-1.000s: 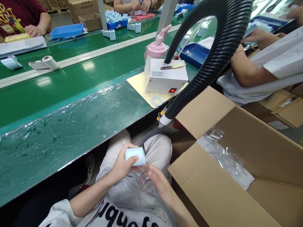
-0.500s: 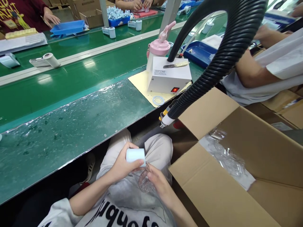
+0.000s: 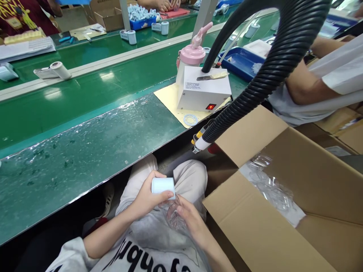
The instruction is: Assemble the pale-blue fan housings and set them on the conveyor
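1. Holding nearly still, the two hands have changed little in the last half second; a second ago the left thumb sat farther back, and now it lies by the cup's right-hand end. To my eye, the handling is at much the same point.
2. Across the belt (image 3: 85, 87), the blue tray (image 3: 74, 2) has gone up, baring a cream sheet (image 3: 82, 33); that seems to have no bearing on these hands.
3. The light blue cup (image 3: 163, 186) is on its side above the lap (image 3: 189, 175), smooth and rounded, with a line around its left end; I cannot see inside.
4. The left hand (image 3: 150, 193) has its grip closed around the cup.
5. The right hand (image 3: 190, 217) pinches a clear plastic piece (image 3: 173, 216) just below; whether it's joined to the cup, I cannot tell.
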{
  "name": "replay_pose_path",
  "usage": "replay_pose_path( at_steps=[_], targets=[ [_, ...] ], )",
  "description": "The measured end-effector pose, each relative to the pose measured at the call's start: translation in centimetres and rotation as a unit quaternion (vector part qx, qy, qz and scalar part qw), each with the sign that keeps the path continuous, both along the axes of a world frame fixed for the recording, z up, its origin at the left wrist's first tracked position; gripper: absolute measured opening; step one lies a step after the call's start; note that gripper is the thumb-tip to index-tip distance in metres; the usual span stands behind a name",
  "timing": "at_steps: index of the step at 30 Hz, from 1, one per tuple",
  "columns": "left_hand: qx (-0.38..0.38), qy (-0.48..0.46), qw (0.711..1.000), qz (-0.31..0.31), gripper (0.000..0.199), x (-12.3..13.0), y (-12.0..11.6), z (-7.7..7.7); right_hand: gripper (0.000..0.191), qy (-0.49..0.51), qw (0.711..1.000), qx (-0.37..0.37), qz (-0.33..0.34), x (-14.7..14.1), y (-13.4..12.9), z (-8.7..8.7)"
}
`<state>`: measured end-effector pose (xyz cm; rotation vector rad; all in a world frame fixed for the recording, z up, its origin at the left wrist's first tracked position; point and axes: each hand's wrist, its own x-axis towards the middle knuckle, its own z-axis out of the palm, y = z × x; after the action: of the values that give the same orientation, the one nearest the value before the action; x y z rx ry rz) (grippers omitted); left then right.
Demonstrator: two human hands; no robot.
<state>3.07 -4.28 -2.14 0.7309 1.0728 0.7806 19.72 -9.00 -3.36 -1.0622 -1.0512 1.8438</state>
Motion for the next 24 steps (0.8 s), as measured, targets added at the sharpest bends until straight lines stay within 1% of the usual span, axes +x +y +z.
replay_pose_path(
  at_steps=[2,4,6,8,10,13,15,16,17,19,20,22,24],
  targets=[
    [-0.002,-0.006,1.0,0.002,0.053,-0.1,0.0,-0.2,0.059,-0.001,1.0,0.002,0.008,0.0,0.1,0.0],
    [0.001,-0.035,0.999,0.012,0.047,-0.3,0.1,-0.4,0.06,-0.004,1.0,0.007,0.017,0.0,0.1,-0.2],
    [0.002,-0.059,0.998,0.03,0.044,-0.6,0.2,-0.5,0.061,-0.038,0.999,0.02,0.01,-0.1,0.1,-0.5],
    [0.006,-0.072,0.995,0.066,0.043,-0.8,0.2,-0.4,0.059,-0.106,0.993,0.056,-0.016,-0.5,0.0,-1.0],
    [0.004,-0.091,0.99,0.107,0.042,-1.1,0.3,-0.2,0.055,-0.174,0.976,0.125,-0.044,-0.9,0.0,-1.7],
    [-0.035,-0.122,0.98,0.155,0.039,-1.9,0.5,0.0,0.048,-0.242,0.938,0.242,-0.052,-1.7,0.6,-2.3],
    [-0.068,-0.146,0.972,0.17,0.036,-2.6,0.6,-0.2,0.045,-0.278,0.908,0.311,-0.045,-2.0,1.3,-2.5],
    [-0.086,-0.163,0.969,0.166,0.037,-3.0,0.7,-0.3,0.045,-0.294,0.891,0.344,-0.04,-2.1,1.8,-2.4],
    [-0.106,-0.183,0.965,0.154,0.043,-3.5,0.7,-0.5,0.045,-0.307,0.873,0.376,-0.035,-2.1,2.4,-2.3],
    [-0.145,-0.213,0.96,0.112,0.053,-4.6,0.7,-0.9,0.049,-0.325,0.839,0.436,-0.02,-2.1,3.5,-1.9],
    [-0.16,-0.215,0.959,0.093,0.054,-5.1,0.7,-1.0,0.05,-0.33,0.824,0.461,-0.01,-2.1,4.0,-1.6],
    [-0.165,-0.187,0.965,0.076,0.051,-5.9,0.7,-1.2,0.051,-0.342,0.795,0.5,0.012,-2.1,4.8,-1.0],
    [-0.15,-0.138,0.976,0.072,0.049,-6.5,0.9,-1.1,0.051,-0.372,0.765,0.525,0.017,-2.1,5.2,-0.4]
  ],
)
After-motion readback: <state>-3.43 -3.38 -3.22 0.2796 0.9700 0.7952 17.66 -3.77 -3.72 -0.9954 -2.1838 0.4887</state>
